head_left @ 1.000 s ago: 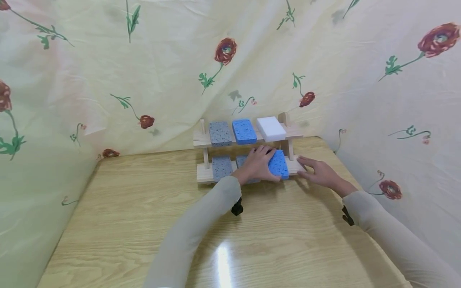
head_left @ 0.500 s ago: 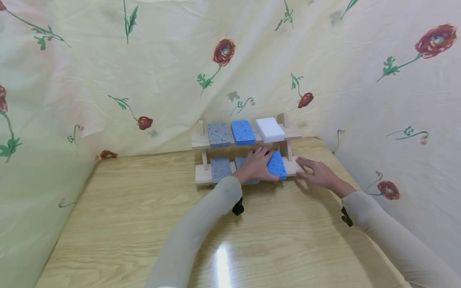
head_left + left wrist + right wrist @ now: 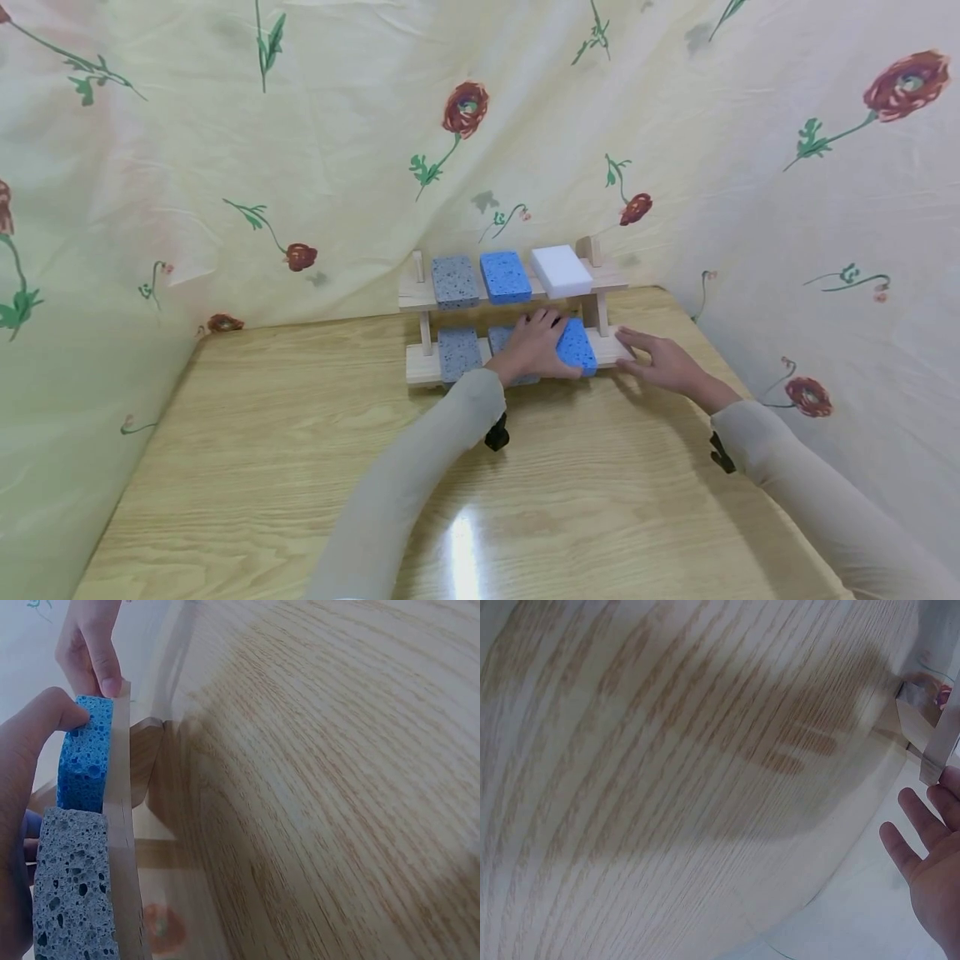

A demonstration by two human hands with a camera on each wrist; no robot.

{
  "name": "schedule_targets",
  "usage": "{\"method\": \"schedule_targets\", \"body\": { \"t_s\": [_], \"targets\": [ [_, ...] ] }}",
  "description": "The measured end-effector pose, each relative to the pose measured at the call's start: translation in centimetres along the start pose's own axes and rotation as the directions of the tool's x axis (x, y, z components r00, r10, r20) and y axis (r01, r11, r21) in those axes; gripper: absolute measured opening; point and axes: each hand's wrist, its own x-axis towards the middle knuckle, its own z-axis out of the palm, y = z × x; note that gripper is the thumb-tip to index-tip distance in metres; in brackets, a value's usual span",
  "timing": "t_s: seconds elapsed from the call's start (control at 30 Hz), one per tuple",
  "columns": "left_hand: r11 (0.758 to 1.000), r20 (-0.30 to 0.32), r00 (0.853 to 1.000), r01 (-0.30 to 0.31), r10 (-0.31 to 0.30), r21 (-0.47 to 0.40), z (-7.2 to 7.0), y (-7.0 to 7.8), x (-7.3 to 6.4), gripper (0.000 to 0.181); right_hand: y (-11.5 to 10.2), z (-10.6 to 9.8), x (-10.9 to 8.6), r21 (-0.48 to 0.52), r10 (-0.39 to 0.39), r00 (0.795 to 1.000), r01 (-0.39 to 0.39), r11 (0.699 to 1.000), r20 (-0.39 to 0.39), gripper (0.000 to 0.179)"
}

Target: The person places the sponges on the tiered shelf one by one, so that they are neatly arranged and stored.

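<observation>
A two-tier wooden rack (image 3: 425, 364) stands at the back of the table with sponges on both tiers. My left hand (image 3: 536, 347) holds a blue sponge (image 3: 578, 346) on the lower tier, thumb at its front edge and fingers behind. In the left wrist view the thumb presses the end of that blue sponge (image 3: 88, 750), close to a grey sponge (image 3: 73, 885). At the rack's right end, my right hand (image 3: 667, 364) pinches the lower board between thumb and fingers. The right wrist view shows the other fingers (image 3: 922, 825) fairly straight, beside the rack's end.
On the upper tier lie a grey sponge (image 3: 454, 281), a blue sponge (image 3: 506, 276) and a white sponge (image 3: 561, 270). Another grey sponge (image 3: 459, 352) sits at the lower left. Floral cloth (image 3: 337, 150) hangs behind the wood-grain table (image 3: 285, 467) and along its sides.
Hands, sponges and rack keep their places relative to each other. Only a slight shift of the head view shows.
</observation>
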Motion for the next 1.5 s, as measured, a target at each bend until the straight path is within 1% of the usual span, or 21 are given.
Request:
{"method": "schedule_targets", "body": {
  "t_s": [0.43,0.73,1.0,1.23,1.5],
  "targets": [
    [1.0,-0.011,1.0,-0.002,0.002,-0.014,0.13,-0.25,-0.11,0.106,-0.12,-0.02,0.0,-0.006,-0.012,1.0,0.012,1.0,-0.013,0.065],
    [1.0,-0.007,1.0,-0.001,0.0,-0.026,0.12,-0.24,-0.17,0.106,-0.13,-0.03,0.03,-0.011,-0.006,1.0,0.006,1.0,-0.011,0.065],
    [1.0,0.01,1.0,0.005,-0.005,-0.011,0.26,-0.28,0.04,0.106,-0.19,-0.09,0.03,-0.01,0.001,1.0,-0.001,1.0,-0.007,0.066],
    [1.0,0.014,1.0,0.008,-0.008,-0.002,-0.07,-0.12,-0.28,0.106,-0.26,-0.1,-0.02,-0.012,-0.004,1.0,0.004,1.0,-0.005,0.066],
    [1.0,0.014,1.0,0.003,-0.003,-0.022,-0.19,-0.06,-0.4,0.107,-0.27,-0.07,-0.12,-0.011,-0.008,1.0,0.008,1.0,-0.013,0.065]
  ]
}}
